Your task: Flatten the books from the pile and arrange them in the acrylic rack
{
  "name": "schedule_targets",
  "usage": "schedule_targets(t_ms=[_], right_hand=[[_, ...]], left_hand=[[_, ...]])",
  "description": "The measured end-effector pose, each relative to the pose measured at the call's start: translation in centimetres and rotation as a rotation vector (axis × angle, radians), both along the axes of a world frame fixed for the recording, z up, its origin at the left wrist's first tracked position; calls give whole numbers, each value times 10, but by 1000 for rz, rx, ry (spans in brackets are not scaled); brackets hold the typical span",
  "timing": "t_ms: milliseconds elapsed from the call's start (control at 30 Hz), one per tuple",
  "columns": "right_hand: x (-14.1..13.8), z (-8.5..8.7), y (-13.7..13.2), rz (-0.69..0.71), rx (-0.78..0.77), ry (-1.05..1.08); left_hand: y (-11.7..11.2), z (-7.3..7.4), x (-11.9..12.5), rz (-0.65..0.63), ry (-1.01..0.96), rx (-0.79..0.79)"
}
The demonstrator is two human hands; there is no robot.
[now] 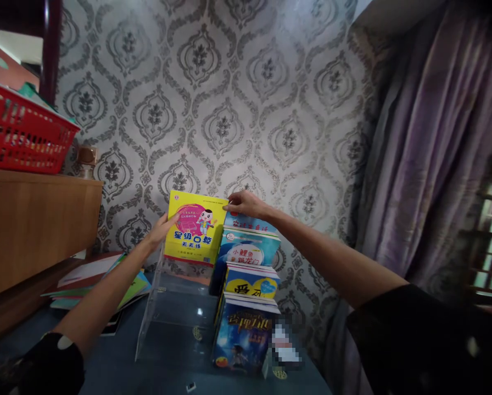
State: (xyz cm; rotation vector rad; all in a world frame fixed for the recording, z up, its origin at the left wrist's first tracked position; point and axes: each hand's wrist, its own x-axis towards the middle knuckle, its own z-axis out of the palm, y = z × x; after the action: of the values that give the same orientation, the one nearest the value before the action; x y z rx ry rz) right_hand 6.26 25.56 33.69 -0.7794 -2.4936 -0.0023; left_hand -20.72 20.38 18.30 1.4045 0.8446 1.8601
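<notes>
A yellow workbook [194,227] with a cartoon child on its cover stands upright at the back left of a clear tiered book rack [147,312]. My left hand [160,229] grips its left edge, thumb over the cover. At its top right corner, my right hand [246,204] pinches the edge between thumb and fingers. Beside the workbook, several books stand in steps on the rack's right side: a blue book [250,222], a teal book [250,248], a yellow and blue book [246,281] and a dark blue book [244,334] in front.
A pile of papers and thin booklets [93,280] lies on the dark blue table [175,351] at left. Above it, a red basket [27,129] sits on a wooden cabinet [40,230]. Purple curtains [423,153] hang at right. A small object [191,387] lies near the front.
</notes>
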Motion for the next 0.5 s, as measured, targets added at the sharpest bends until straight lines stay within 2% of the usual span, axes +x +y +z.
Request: schedule_targets(t_ms=[233, 500], right_hand=[[5, -3, -14, -78, 206, -136], [6, -8, -17, -58, 196, -68]], left_hand=[[1, 3, 6, 25, -27, -40], [2, 2, 5, 50, -15, -65]])
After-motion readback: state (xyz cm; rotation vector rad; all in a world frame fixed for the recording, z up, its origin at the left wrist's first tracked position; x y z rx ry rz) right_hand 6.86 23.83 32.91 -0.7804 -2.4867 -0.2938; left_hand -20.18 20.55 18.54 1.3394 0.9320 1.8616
